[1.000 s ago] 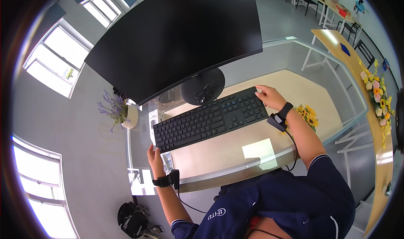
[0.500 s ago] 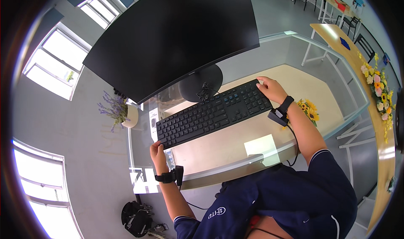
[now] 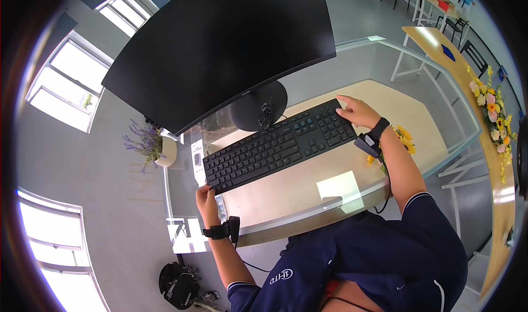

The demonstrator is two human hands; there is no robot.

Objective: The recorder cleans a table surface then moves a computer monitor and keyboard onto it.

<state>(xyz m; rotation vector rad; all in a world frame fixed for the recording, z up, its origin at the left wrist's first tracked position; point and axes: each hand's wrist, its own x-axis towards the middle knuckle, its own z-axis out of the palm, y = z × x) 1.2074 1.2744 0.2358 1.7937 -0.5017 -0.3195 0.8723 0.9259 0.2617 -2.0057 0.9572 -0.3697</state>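
A long black keyboard [image 3: 278,150] slants across the glass-topped desk, its right end farther from me than its left. My left hand [image 3: 207,201] pinches its near left corner between thumb and fingers. At the other end, my right hand [image 3: 357,113] grips the upper right corner, thumb on top. Beyond the keyboard stands a large dark monitor [image 3: 225,53] on a round black base [image 3: 247,114]. A bundled black cable [image 3: 266,116] lies between the base and the keyboard's back edge. Whether the keyboard touches the glass I cannot tell.
A white pot of purple flowers [image 3: 167,151] stands at the left, beside a white box [image 3: 198,161]. Sunflowers [image 3: 406,139] show by my right wrist. A wooden table [image 3: 498,207] with a flower arrangement runs along the right. A black bag [image 3: 179,286] sits at lower left.
The whole view has shifted slightly, so the monitor and desk appear a little farther left and up. Both hands keep their hold on the keyboard.
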